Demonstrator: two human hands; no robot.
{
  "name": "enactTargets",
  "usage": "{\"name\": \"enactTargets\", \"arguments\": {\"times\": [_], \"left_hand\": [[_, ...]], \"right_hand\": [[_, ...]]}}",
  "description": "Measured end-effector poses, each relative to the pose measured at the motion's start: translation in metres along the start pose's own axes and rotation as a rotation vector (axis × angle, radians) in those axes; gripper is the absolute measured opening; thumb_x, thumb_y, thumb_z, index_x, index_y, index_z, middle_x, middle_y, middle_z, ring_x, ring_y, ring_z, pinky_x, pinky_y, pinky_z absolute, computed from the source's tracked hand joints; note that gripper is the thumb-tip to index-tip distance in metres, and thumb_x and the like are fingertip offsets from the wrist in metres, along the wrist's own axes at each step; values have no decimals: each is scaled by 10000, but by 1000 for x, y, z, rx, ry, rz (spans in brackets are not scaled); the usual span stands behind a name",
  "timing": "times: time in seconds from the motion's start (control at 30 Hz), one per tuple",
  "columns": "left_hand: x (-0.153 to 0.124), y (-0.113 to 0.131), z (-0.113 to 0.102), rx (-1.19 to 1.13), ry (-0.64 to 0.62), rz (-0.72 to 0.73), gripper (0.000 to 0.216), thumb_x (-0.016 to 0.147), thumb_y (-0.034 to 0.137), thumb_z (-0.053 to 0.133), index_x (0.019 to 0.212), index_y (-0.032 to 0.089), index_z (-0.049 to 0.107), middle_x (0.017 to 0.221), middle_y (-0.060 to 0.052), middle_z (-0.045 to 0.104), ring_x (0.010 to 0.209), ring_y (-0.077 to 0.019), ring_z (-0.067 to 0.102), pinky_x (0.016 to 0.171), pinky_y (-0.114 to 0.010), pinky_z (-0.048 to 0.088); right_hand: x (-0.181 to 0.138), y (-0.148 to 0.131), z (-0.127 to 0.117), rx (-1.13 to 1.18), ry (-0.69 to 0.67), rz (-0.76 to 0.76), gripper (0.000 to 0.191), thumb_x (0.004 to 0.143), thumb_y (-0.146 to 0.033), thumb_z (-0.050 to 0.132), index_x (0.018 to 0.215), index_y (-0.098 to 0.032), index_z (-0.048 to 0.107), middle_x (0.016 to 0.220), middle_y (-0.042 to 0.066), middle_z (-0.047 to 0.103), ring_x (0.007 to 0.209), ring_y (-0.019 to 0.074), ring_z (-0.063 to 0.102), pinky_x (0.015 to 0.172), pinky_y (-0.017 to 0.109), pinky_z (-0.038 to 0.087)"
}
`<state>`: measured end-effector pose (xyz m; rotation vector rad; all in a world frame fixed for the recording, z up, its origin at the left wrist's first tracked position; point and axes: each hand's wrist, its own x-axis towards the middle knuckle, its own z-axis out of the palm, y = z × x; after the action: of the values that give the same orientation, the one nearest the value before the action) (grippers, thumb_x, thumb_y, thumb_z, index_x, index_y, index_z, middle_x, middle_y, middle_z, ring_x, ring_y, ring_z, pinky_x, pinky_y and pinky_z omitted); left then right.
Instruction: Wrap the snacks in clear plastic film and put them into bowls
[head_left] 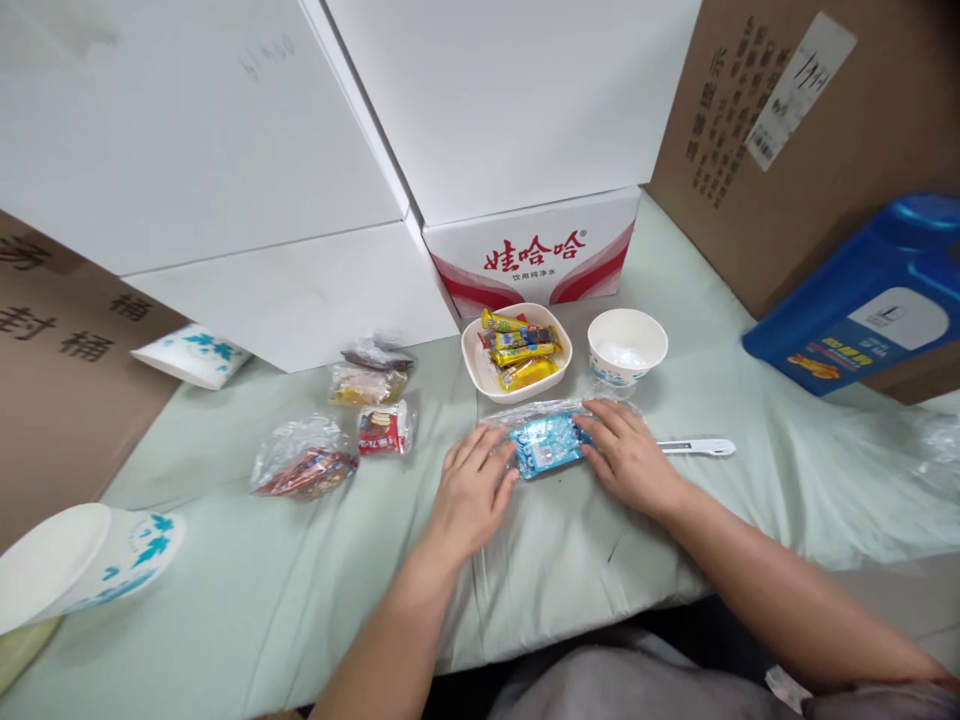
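A light-blue packet [550,443] lies under or inside clear plastic wrap [529,408] on the cloth-covered surface. My left hand [474,485] rests palm down at the packet's left end, fingers stretched out over the plastic. At its right end lies my right hand [626,455], also palm down, with fingers spread on the plastic and packet edge. A white-handled knife or cutter [697,447] pokes out to the right from behind my right hand; its other end is hidden. Just behind the plastic stand a cream dish [471,365] holding several yellow-wrapped snacks and a white paper bowl [628,345].
Bagged snacks [306,465] and a red packet [383,428] lie to the left. Paper bowls [142,550] lie tipped over at far left. White boxes [536,262] wall off the back. A blue bottle [862,295] leans at right before a brown carton [810,190].
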<state>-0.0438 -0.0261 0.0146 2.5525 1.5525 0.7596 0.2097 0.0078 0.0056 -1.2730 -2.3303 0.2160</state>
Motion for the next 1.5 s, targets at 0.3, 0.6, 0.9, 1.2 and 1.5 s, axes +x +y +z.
{"name": "enactTargets", "arguments": {"times": [0.3,0.6,0.9,1.2,1.5], "left_hand": [[-3,-9,3,168,50,-100,142,886,189,566,925,216,700,852,-72,642,880,-266,577,806,-440,441],[0,7,-26,-287,26,125,179,749,48,498,789,217,540,955,-29,719,1112,-248,617,1046,-494,382],[-5,22,-25,-474,14,210,224,828,78,486,952,211,618,921,-54,715,952,-203,672,847,-360,529],[-5,36,-17,-141,-149,321,386,852,164,509,1221,211,613,1090,-79,714,1217,-274,564,1142,-553,257],[-17,10,-12,219,-46,-125,247,819,275,661,1055,200,665,617,-33,665,600,-231,612,803,-463,446]], "right_hand": [[0,3,-3,-108,-89,121,279,966,-269,435,1100,-168,658,962,122,651,901,266,554,835,421,459],[-9,-11,-43,60,-143,-152,186,783,-67,487,888,-187,583,1307,144,560,1197,285,513,965,469,422],[-26,-28,-53,182,-382,-10,308,940,-279,479,1227,-178,526,1198,136,621,974,226,634,834,368,499],[-29,-64,-31,40,-601,-271,202,906,-173,484,888,-204,683,812,46,692,822,209,609,753,327,431],[-31,-54,-42,141,-649,-182,192,928,-180,471,937,-197,662,809,39,676,772,184,606,681,285,433]]}}
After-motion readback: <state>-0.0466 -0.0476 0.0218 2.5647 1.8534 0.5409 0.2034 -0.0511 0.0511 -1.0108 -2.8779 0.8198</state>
